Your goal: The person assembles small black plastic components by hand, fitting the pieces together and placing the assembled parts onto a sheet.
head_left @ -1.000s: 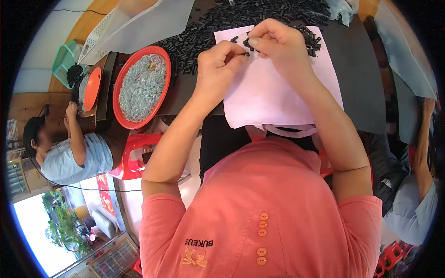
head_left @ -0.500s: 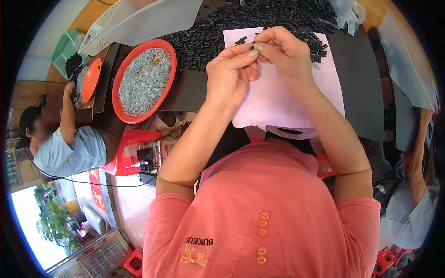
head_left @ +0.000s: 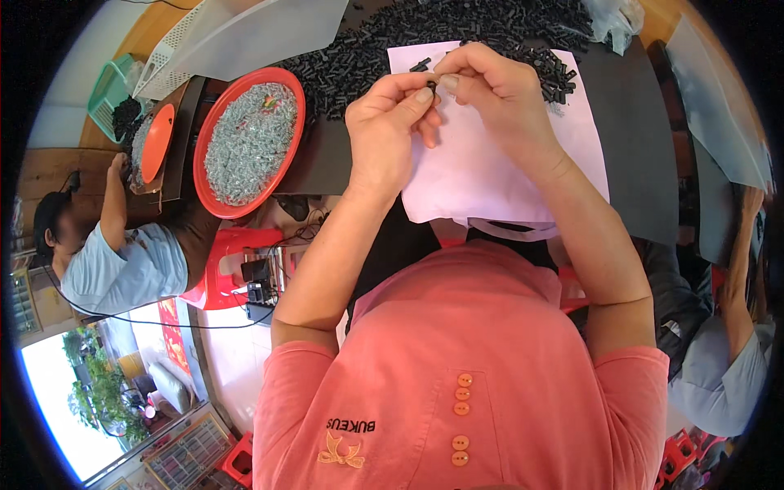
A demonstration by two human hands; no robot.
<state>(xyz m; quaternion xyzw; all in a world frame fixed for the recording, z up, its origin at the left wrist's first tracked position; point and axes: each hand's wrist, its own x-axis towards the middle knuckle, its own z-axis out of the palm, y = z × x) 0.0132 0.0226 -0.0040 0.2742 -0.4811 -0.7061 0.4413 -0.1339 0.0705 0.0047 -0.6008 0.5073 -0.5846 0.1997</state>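
At the frame's upper middle, a small black piece (head_left: 432,85) is pinched by the left hand (head_left: 382,122); the right hand (head_left: 500,88) is bunched beside it, its grip partly hidden. Work on this piece seems unfinished. Black parts (head_left: 559,80) are gathered on the pink sheet (head_left: 482,167), upper right; many more are heaped (head_left: 384,49) along the top edge, whether finished cannot be told.
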